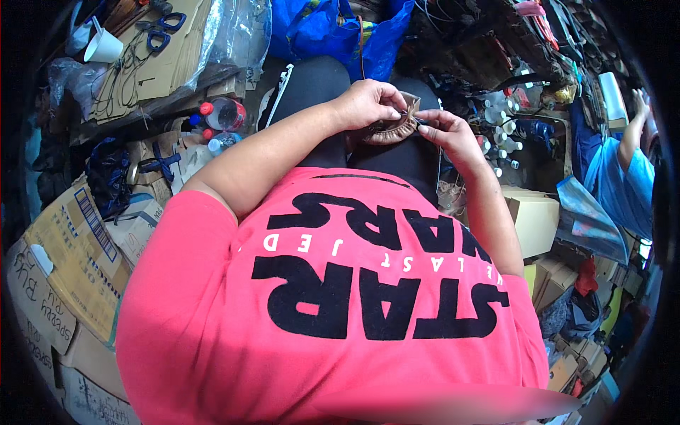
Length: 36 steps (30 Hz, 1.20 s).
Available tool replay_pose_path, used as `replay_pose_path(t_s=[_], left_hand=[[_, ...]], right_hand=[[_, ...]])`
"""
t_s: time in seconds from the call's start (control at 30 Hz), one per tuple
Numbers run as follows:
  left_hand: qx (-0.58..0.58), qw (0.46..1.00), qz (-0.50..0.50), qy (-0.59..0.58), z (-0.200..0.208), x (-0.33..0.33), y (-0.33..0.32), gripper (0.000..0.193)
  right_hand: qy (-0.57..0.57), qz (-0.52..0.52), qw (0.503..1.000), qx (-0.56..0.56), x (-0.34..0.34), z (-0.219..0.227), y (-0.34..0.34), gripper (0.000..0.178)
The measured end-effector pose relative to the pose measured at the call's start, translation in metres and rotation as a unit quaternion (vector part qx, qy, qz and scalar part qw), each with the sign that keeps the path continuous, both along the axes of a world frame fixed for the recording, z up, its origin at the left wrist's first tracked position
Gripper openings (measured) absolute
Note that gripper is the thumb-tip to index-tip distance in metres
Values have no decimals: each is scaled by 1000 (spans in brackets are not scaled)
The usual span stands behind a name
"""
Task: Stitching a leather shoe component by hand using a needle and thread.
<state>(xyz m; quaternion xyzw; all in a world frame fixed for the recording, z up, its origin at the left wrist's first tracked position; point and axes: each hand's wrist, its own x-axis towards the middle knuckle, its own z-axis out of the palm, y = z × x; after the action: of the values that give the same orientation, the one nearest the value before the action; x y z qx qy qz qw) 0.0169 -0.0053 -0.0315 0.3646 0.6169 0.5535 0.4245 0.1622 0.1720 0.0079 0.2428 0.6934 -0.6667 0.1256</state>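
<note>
Over my lap, between my knees, is a brown leather-like piece [394, 132] with a curved, puckered edge; it looks like a shoe upper. My left hand [370, 104] pinches it at the top, thumb and fingers closed near the gathered folds. On the other side, my right hand [450, 134] is closed in a pinch close to the puckered edge. A thin dark sliver shows at those fingertips, too small to name. The underside of the piece is hidden from view.
A blue bag [340, 35] lies beyond my knees. To the left are scissors [164, 32] on flat cardboard, a white cup [104, 45], and bottles [225, 113]. More bottles [499, 120] and cardboard boxes [533, 223] crowd the right. Another person's arm [632, 131] shows far right.
</note>
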Motion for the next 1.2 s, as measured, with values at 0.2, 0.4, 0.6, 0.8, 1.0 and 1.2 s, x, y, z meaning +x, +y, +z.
replay_pose_path(t_s=[0.2, 0.4, 0.6, 0.8, 1.0, 1.2], left_hand=[[-22, 1000, 7, 12, 4, 6, 7, 10], [-15, 958, -45, 281, 28, -3, 8, 13], [-44, 944, -4, 327, 4, -26, -25, 16], [17, 947, 14, 321, 29, -16, -10, 13], [14, 925, -42, 377, 29, -6, 6, 11], [39, 895, -60, 440, 20, -20, -10, 11]], right_hand=[[17, -10, 1000, 12, -7, 10, -15, 17], [63, 35, 992, 107, -8, 8, -15, 9], [46, -34, 998, 9, 5, 4, 3, 11], [54, -38, 998, -20, 1, 4, 0, 11], [35, -39, 998, -21, 0, 8, -4, 11], [48, -53, 997, -33, 5, 8, 6, 10]])
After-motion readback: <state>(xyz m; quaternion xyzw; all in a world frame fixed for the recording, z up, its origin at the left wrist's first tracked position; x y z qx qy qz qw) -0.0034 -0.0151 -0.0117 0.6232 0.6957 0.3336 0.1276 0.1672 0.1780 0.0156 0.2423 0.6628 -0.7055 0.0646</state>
